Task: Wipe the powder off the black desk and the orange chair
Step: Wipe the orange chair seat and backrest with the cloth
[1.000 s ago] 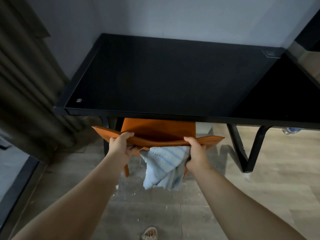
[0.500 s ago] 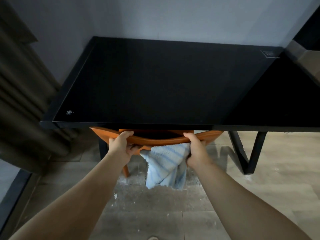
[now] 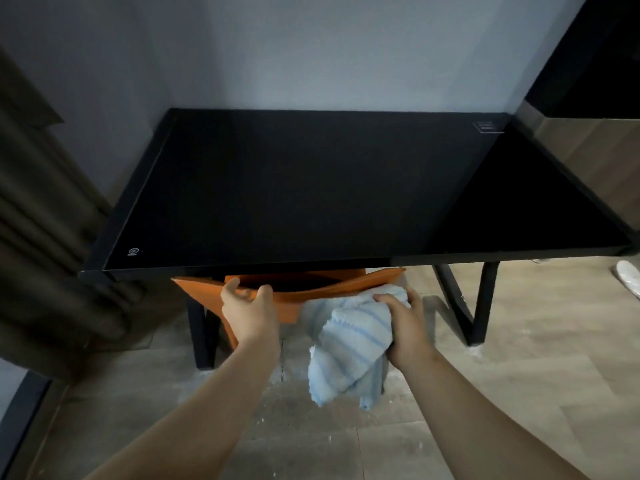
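The black desk (image 3: 311, 188) fills the middle of the view, its glossy top showing no powder that I can make out. Under its front edge sits the orange chair (image 3: 332, 292), pushed in so only the curved top of its backrest shows. My left hand (image 3: 247, 306) grips the backrest's top edge, thumb and fingers hooked over it. My right hand (image 3: 405, 327) holds a bunched light-blue striped cloth (image 3: 349, 348), which hangs down in front of the chair, just off the backrest.
A brown curtain (image 3: 41, 237) hangs at the left. Black desk legs (image 3: 481, 306) stand on the wooden floor at both sides of the chair. White powder specks (image 3: 277, 372) lie on the floor below it. A white object (image 3: 628, 278) lies at the far right.
The chair slid further under the desk. My right hand came off the backrest and bunched the cloth. My view moved closer and higher over the desk.
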A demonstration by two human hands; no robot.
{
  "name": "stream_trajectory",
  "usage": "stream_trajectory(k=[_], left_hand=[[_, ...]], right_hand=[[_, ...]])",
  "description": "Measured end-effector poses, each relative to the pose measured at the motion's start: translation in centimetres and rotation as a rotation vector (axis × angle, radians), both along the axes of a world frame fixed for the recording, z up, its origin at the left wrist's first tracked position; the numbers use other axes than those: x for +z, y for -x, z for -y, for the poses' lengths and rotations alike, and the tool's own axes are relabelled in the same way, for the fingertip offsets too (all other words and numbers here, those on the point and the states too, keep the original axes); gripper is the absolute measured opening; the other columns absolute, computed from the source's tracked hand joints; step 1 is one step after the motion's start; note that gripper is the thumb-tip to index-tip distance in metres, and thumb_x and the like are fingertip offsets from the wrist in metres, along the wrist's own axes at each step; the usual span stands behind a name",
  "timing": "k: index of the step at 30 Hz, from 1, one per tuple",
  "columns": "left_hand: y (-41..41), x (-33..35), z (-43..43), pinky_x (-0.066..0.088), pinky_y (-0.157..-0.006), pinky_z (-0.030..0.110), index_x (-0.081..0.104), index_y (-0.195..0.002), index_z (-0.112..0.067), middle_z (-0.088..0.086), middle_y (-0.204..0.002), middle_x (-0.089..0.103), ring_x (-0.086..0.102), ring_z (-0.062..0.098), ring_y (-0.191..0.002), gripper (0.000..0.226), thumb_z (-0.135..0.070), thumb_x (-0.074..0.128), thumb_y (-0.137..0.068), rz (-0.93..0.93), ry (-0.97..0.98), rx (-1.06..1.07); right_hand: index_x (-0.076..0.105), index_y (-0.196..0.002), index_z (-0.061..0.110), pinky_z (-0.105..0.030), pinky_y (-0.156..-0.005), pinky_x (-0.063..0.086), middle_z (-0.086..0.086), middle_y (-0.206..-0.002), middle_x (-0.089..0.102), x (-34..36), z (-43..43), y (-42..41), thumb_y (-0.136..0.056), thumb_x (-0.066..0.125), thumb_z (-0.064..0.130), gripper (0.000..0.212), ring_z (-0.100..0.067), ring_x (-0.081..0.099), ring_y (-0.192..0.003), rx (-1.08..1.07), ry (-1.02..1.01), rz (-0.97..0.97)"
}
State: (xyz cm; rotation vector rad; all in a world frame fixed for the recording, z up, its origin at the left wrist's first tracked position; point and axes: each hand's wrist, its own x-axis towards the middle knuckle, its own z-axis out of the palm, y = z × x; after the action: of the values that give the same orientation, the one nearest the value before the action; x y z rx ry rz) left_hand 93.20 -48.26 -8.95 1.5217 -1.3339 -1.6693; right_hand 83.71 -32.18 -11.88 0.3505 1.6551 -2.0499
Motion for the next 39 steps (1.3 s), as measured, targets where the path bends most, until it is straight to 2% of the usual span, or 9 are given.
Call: stream_trajectory(k=[6, 10, 14, 18, 24, 28, 32, 35, 39], left_hand=[[3.5, 3.1, -3.4, 0.045, -0.068, 0.024, 0.053, -0.124, -0.020, -0.001, -0.105, 0.057, 0.053, 0.009, -0.082, 0.031, -0.014, 0.051, -0.093, 0.008, 0.103, -0.390], [7.7, 5.0, -7.6, 0.047, -0.098, 0.041, 0.053, -0.123, -0.021, 0.003, -0.118, 0.057, 0.054, 0.018, -0.104, 0.031, -0.020, 0.056, -0.092, 0.057, 0.059, -0.690], [12.0, 7.2, -13.5, 0.045, -0.096, 0.036, 0.052, -0.121, -0.024, 0.000, -0.118, 0.056, 0.054, 0.019, -0.111, 0.035, -0.039, 0.059, -0.090, 0.040, -0.003, -1.015], [16.4, 8.3, -20.3, 0.043, -0.103, 0.041, 0.054, -0.112, -0.031, -0.004, -0.117, 0.057, 0.054, 0.016, -0.110, 0.039, -0.056, 0.058, -0.084, -0.018, -0.043, -1.235], [23.8, 10.0, -31.1, 0.041, -0.106, 0.041, 0.041, -0.135, -0.024, -0.001, -0.129, 0.053, 0.052, 0.019, -0.117, 0.063, -0.047, 0.066, -0.082, -0.071, -0.016, -1.346], [28.4, 10.6, -37.8, 0.050, -0.089, 0.030, 0.050, -0.122, -0.017, 0.001, -0.115, 0.059, 0.058, 0.015, -0.102, 0.042, -0.029, 0.067, -0.086, -0.139, 0.103, -1.279], [33.3, 11.5, -42.2, 0.049, -0.069, 0.023, 0.057, -0.103, -0.012, 0.005, -0.100, 0.063, 0.058, 0.011, -0.084, 0.021, -0.019, 0.067, -0.086, -0.164, 0.222, -1.275], [36.4, 12.2, -43.6, 0.043, -0.062, 0.019, 0.050, -0.115, -0.016, 0.004, -0.115, 0.056, 0.054, 0.010, -0.088, 0.035, -0.014, 0.068, -0.085, -0.237, 0.193, -1.291], [42.2, 12.7, -45.5, 0.045, -0.068, 0.018, 0.036, -0.135, -0.025, -0.006, -0.120, 0.049, 0.052, 0.007, -0.100, 0.063, -0.014, 0.070, -0.083, -0.344, 0.128, -1.419]], right_hand=[[0.041, -0.130, 0.026, -0.046, -0.086, 0.052, -0.012, -0.115, 0.058, 2.1, -3.9, 0.7, -0.087, 0.060, 0.007, 0.051, -0.032, 0.061, -0.103, -0.037, 0.015, -0.075], [0.043, -0.134, 0.028, -0.044, -0.078, 0.053, -0.010, -0.118, 0.059, 4.2, -7.1, 2.5, -0.092, 0.055, 0.009, 0.048, -0.027, 0.063, -0.091, 0.010, 0.071, -0.147], [0.029, -0.144, 0.038, -0.042, -0.103, 0.044, 0.005, -0.142, 0.043, 6.9, -11.6, 5.1, -0.097, 0.049, 0.032, 0.051, -0.018, 0.049, -0.123, 0.003, -0.006, -0.300], [0.019, -0.148, 0.040, -0.026, -0.095, 0.039, 0.010, -0.134, 0.040, 9.3, -17.6, 9.3, -0.101, 0.034, 0.041, 0.050, -0.007, 0.047, -0.113, -0.016, -0.028, -0.362], [0.013, -0.150, 0.035, -0.023, -0.092, 0.044, 0.007, -0.150, 0.031, 12.1, -28.3, 16.2, -0.100, 0.040, 0.014, 0.061, -0.011, 0.044, -0.122, -0.069, -0.094, -0.404], [0.034, -0.145, 0.019, -0.022, -0.087, 0.046, 0.003, -0.138, 0.046, 13.3, -34.5, 19.9, -0.096, 0.044, 0.008, 0.051, -0.013, 0.051, -0.116, -0.110, -0.160, -0.432], [0.059, -0.107, 0.006, -0.014, -0.065, 0.049, -0.006, -0.097, 0.065, 14.7, -40.0, 24.0, -0.095, 0.047, 0.007, 0.017, -0.014, 0.061, -0.087, -0.172, -0.237, -0.446], [0.061, -0.094, 0.010, -0.006, -0.056, 0.046, 0.000, -0.086, 0.064, 15.6, -42.4, 26.9, -0.097, 0.046, 0.010, 0.014, -0.008, 0.059, -0.081, -0.197, -0.248, -0.476], [0.063, -0.088, 0.015, -0.022, -0.069, 0.052, -0.004, -0.089, 0.067, 16.8, -44.5, 32.3, -0.097, 0.046, 0.015, 0.018, -0.012, 0.063, -0.084, -0.212, -0.221, -0.462]])
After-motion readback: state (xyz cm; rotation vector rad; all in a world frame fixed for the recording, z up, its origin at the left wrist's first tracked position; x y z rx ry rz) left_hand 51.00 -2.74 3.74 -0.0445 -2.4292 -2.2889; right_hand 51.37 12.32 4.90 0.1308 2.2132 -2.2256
